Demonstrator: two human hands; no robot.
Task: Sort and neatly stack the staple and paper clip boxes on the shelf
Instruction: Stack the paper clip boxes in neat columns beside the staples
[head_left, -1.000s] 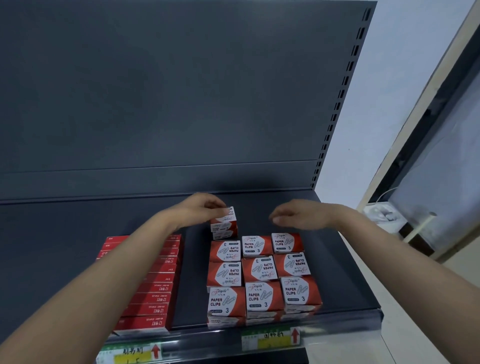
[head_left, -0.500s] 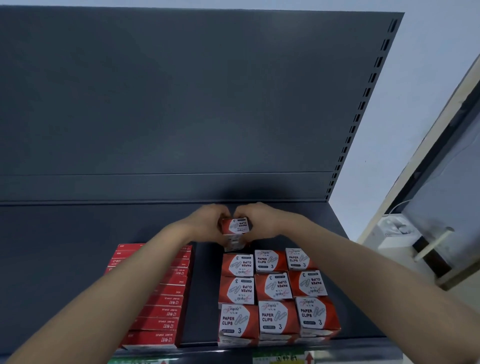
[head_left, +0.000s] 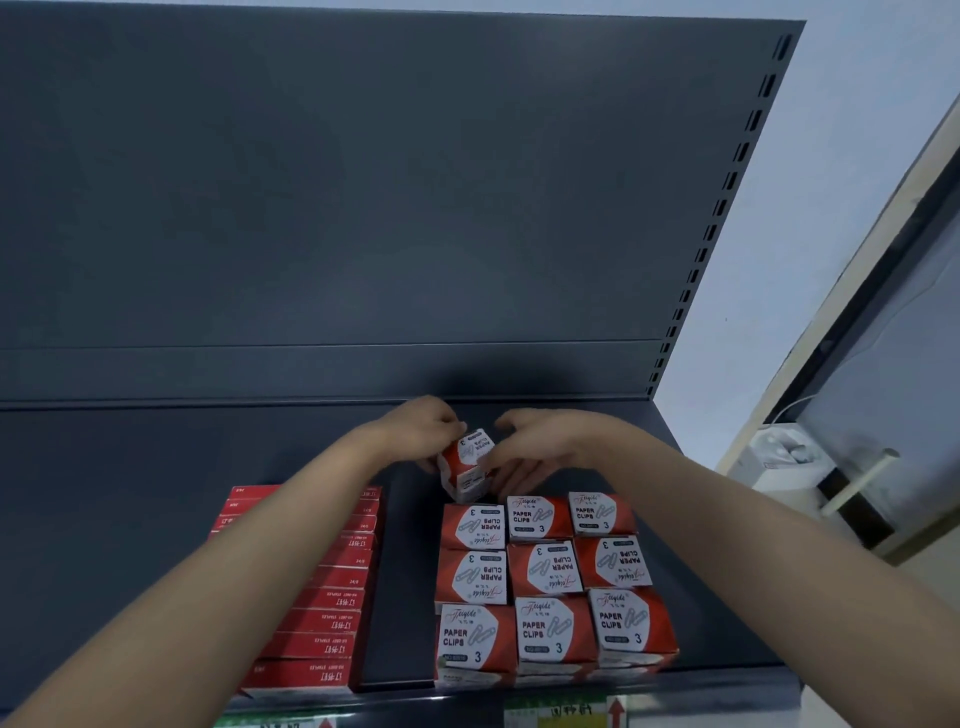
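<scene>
Left hand (head_left: 415, 434) and right hand (head_left: 545, 447) both grip a tilted red-and-white cardboard paper-clip box (head_left: 467, 462); lowered askew, it may knock the stacked paper-clip boxes in front (head_left: 543, 569) crooked.

The left hand (head_left: 421, 436) and right hand (head_left: 540, 447) hide the far sides of the red-and-white cardboard paper clip box (head_left: 467, 460). The left forearm (head_left: 223, 571) covers part of the flat red cardboard staple boxes (head_left: 332, 618). The frame bottom crops the yellow-green price labels (head_left: 566, 716).

View: single wide-angle head camera.
Facing: forward and down onto the dark grey metal shelf (head_left: 156, 519).
Nearness: close above the shelf's front edge.
</scene>
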